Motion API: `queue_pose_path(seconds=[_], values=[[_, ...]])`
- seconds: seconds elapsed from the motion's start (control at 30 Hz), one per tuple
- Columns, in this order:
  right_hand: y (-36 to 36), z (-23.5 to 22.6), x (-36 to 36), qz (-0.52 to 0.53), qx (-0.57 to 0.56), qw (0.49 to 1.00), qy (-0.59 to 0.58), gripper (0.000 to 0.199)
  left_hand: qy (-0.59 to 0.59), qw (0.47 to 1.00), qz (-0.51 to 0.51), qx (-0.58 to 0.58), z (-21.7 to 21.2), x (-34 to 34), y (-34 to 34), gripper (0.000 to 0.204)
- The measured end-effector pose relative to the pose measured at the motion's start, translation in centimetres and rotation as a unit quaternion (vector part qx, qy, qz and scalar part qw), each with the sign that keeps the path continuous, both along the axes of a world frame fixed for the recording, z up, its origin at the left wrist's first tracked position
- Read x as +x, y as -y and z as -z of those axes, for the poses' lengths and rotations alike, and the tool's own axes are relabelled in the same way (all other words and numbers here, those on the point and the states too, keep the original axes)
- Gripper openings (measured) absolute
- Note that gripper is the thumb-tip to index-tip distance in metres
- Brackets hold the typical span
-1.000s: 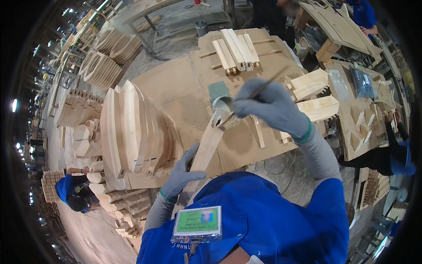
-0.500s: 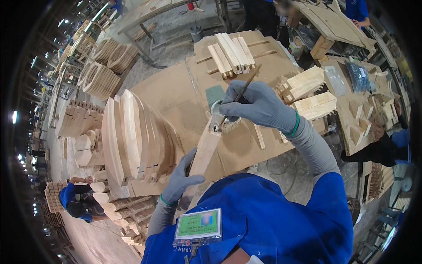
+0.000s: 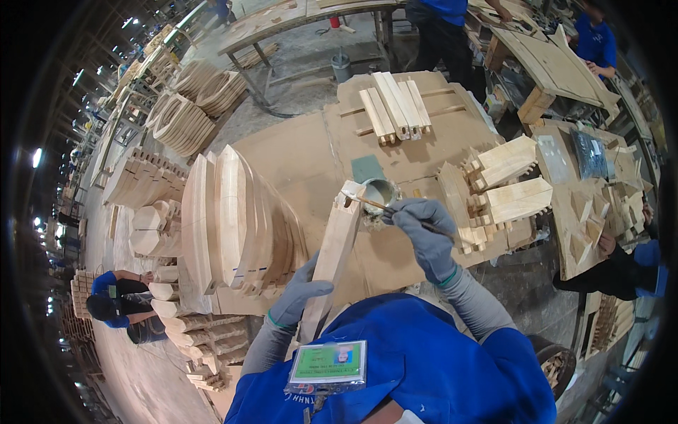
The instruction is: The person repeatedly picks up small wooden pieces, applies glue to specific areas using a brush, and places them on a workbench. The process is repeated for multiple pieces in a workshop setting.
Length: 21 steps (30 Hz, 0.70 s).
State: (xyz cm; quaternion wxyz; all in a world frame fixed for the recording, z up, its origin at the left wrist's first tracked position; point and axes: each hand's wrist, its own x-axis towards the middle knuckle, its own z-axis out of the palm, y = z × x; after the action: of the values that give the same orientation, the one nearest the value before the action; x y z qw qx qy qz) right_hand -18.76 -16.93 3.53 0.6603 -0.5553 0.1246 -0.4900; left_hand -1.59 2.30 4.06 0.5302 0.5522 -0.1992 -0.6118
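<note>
My left hand (image 3: 300,291), in a grey glove, is closed around the lower part of a pale wooden bar (image 3: 333,251) that tilts up and away from me. A mortise hole shows near the bar's upper end. My right hand (image 3: 425,233), gloved too, pinches a thin brown stick (image 3: 381,206); its tip touches the bar at that hole. Whether the stick has bristles is too small to tell. Just behind the bar's end stands a round pot (image 3: 380,192) with pale, glue-like contents. A flat green piece (image 3: 366,168) lies beyond the pot.
Cardboard (image 3: 282,159) covers the worktable. Tenoned wooden bars (image 3: 397,106) lie at its far side, wooden blocks (image 3: 503,180) at the right. Curved wooden panels (image 3: 236,219) stand stacked at the left. Co-workers (image 3: 116,300) are at the lower left, far side and right.
My right hand has moved right and down from above the pot, and the stick now lies flatter across to the bar. The bar stands more upright. The whole view has shifted slightly.
</note>
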Motion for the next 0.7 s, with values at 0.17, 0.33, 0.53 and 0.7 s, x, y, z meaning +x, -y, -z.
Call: queue_pose_path(seconds=[0.17,0.33,0.53,0.7], values=[[0.1,0.8,-0.5,-0.006,-0.012,0.999,0.048,0.014,0.028,0.999,-0.031,0.004,1.0,0.3,-0.3,0.084],[-0.1,0.8,0.0,-0.033,0.046,0.997,0.061,0.015,0.019,1.000,-0.011,0.012,1.0,0.3,0.1,0.093],[4.2,2.9,0.2,0.024,0.130,0.986,-0.102,0.005,-0.010,0.998,-0.053,0.027,3.6,2.0,-0.6,0.071],[6.8,8.5,-0.1,0.065,-0.159,0.929,-0.327,0.006,-0.115,0.980,-0.146,0.066,3.4,2.3,-0.2,0.072]])
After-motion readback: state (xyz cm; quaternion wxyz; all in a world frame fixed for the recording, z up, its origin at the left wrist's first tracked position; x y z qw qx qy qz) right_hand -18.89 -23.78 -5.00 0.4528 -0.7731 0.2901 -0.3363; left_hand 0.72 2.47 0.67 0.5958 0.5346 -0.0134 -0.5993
